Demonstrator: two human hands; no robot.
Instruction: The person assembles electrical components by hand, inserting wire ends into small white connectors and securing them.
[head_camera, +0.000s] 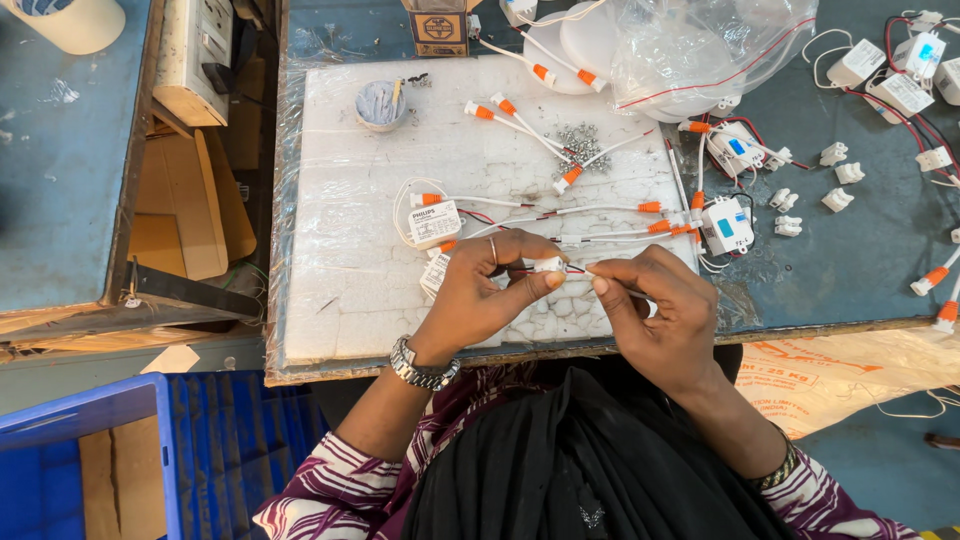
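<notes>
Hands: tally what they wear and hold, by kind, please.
Wristwatch: 1
Ring: 1
Bangle: 1
Wired white connector: 1
Total: 4

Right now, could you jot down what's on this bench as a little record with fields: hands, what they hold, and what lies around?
Left hand: left hand, wristwatch on the wrist, pinching a small white plastic connector
Right hand: right hand, its fingers gripping thin red and white wires at that connector
Work surface: white foam sheet on a blue-grey bench
Nearby on foam: small white driver box, pile of small metal screws, orange-tipped white leads, round grey tub
To the right: loose white plastic clips
</notes>
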